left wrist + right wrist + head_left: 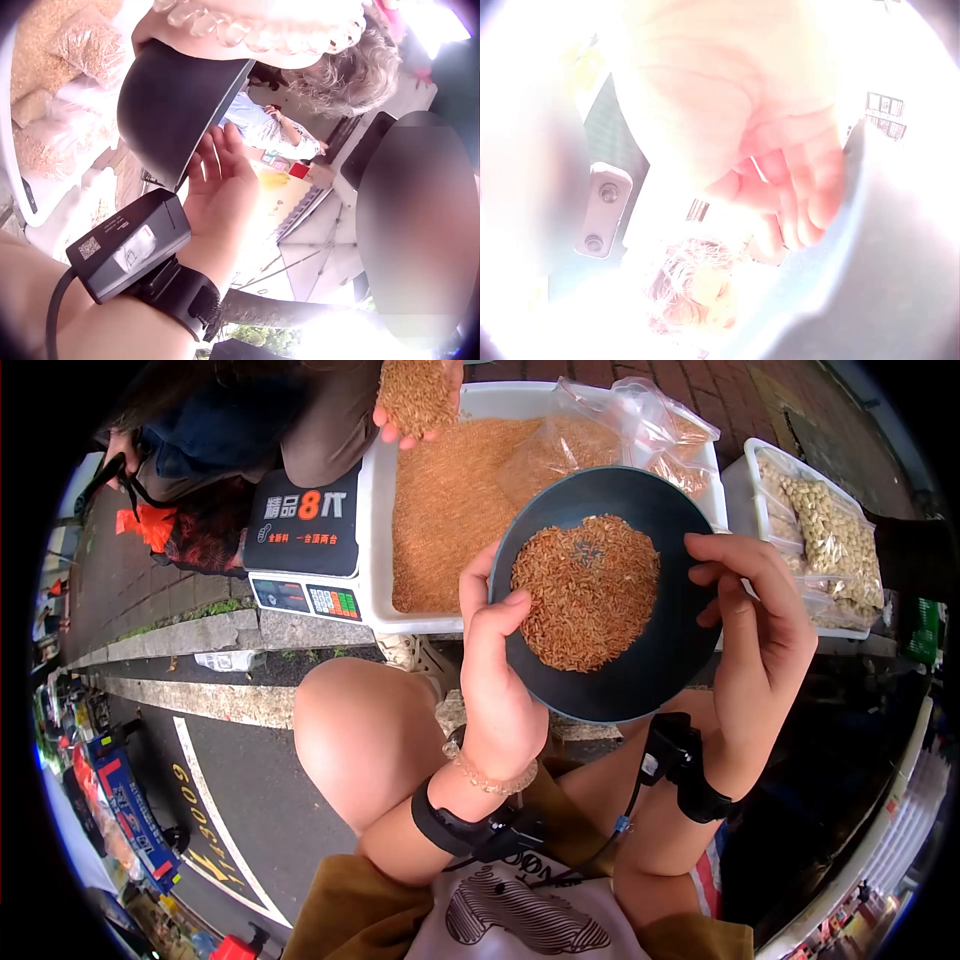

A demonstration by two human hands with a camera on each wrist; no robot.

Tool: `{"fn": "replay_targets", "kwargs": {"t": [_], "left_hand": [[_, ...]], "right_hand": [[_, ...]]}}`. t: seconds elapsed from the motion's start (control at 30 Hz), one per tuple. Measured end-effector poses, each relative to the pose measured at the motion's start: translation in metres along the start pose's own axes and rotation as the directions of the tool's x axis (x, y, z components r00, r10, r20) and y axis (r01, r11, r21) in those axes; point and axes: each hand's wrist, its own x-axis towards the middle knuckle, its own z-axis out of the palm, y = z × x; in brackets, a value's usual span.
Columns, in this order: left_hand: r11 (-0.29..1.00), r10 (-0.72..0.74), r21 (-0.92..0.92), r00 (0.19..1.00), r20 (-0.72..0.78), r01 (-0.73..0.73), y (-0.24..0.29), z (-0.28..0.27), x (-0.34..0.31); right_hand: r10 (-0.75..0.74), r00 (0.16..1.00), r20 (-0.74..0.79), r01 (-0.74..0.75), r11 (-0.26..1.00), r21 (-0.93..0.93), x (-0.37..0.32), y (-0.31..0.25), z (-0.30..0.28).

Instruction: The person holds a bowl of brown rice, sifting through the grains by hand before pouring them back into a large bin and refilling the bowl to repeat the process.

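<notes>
A round dark bowl is held up above my lap, tilted toward the head camera. Loose reddish-brown grain covers the middle of its inside. My left hand grips the left edge, thumb over the rim and the other fingers mostly hidden behind it. At the opposite edge my right hand holds the rim with bent fingers, their tips over the inside. In the left wrist view the bowl shows its outer side, with the right hand's fingers at its rim. Glare washes out the right wrist view.
A white tray of similar grain lies ahead, clear plastic bags at its right end. A digital scale stands left of it. Another person's hand holds grain over the tray. Farther right is a white bin of pale, shell-like pieces.
</notes>
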Motion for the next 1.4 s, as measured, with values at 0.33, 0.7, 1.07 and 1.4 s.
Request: {"fn": "replay_targets", "kwargs": {"t": [0.33, 0.7, 1.07, 1.4], "left_hand": [[0.995, 0.061, -0.071, 0.995, -0.081, -0.067, 0.005, 0.009, -0.006], [0.990, 0.073, -0.116, 0.990, -0.117, -0.086, -0.004, 0.005, -0.007], [0.975, 0.162, -0.133, 0.980, -0.118, -0.177, -0.001, 0.002, -0.005], [0.998, 0.052, -0.033, 0.996, -0.067, -0.054, 0.020, 0.003, -0.003]], "right_hand": [[0.158, 0.933, -0.323, -0.138, 0.987, 0.082, -0.013, 0.009, -0.012], [0.248, 0.969, -0.011, -0.240, 0.945, 0.221, -0.013, 0.004, -0.010], [0.208, 0.971, 0.122, -0.237, 0.912, 0.333, -0.016, 0.011, 0.017], [0.388, 0.920, 0.054, -0.379, 0.848, 0.371, -0.013, 0.009, 0.008]]}}
